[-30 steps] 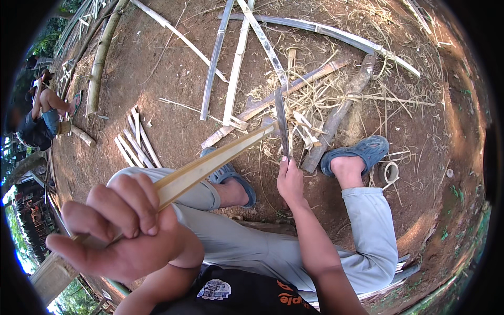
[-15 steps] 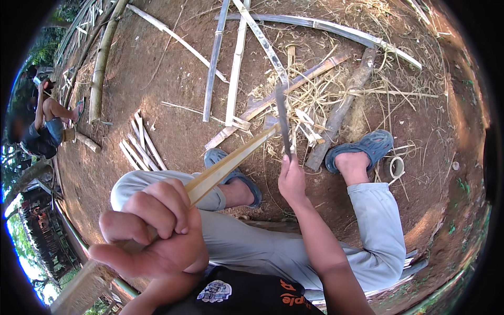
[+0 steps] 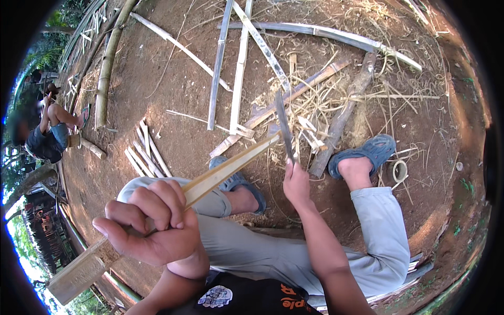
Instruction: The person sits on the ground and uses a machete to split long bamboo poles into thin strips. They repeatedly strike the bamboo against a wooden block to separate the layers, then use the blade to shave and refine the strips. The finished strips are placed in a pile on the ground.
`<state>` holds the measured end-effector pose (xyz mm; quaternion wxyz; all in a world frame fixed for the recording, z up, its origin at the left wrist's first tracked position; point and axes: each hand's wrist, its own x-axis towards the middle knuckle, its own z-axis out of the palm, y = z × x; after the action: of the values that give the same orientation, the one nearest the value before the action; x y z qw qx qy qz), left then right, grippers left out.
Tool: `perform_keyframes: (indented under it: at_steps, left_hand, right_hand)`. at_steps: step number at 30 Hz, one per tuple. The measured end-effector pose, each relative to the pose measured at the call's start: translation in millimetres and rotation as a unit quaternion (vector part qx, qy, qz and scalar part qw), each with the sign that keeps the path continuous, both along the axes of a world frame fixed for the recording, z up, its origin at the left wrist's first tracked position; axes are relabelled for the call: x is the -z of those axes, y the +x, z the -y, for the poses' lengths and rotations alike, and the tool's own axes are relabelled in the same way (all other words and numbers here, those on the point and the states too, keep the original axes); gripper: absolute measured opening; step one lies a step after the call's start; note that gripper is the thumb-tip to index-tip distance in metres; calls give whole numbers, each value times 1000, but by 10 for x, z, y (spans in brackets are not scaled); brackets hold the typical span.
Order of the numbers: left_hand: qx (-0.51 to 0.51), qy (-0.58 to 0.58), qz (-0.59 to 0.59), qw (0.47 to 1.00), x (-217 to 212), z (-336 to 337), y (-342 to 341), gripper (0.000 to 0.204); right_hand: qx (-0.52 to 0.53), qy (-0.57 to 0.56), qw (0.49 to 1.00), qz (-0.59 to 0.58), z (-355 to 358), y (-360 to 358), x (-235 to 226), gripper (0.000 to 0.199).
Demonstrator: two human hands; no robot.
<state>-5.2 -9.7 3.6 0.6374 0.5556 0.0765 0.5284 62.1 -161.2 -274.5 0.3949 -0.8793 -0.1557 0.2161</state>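
My left hand [image 3: 157, 223] is closed round a long split bamboo strip [image 3: 226, 172]. One end of the strip sticks out behind the fist toward the lower left; the other reaches forward to the blade. In my right hand [image 3: 297, 182] is a knife [image 3: 283, 123] with a long dark blade, pointing away from me. The fingers wrap its handle, which is mostly hidden. The strip's far end touches or overlaps the blade's side in view; I cannot tell whether the edge cuts into it.
Curly bamboo shavings [image 3: 325, 113] cover the ground ahead, round a log [image 3: 346, 110] and several long split bamboo pieces [image 3: 240, 73]. Short strips [image 3: 147, 152] lie at the left. A bamboo ring [image 3: 400, 170] is beside my right shoe [image 3: 365, 154]. Another person [image 3: 50, 126] sits far left.
The view has shifted slightly, so the ground things appear a little lower and to the right. My left fist still grips the bamboo strip, its rear end now sharper. The knife stays at the strip's far end.
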Motion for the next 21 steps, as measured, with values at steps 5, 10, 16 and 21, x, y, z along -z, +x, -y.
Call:
perform_keyframes:
  at_steps: [5, 10, 16, 21]
  left_hand:
    - [-38, -28, -34, 998, -47, 41, 36, 50]
    - [-75, -40, -39, 996, -78, 45, 175, 49]
    - [-99, -30, -61, 993, -69, 51, 131, 47]
    - [-68, -41, -57, 995, -153, 68, 156, 47]
  right_hand:
    - [32, 40, 999, 2, 83, -93, -278, 27]
    - [-2, -58, 998, -2, 79, 30, 34, 29]
    - [16, -25, 1000, -7, 98, -91, -142, 29]
    - [-25, -34, 999, -22, 126, -58, 148, 31]
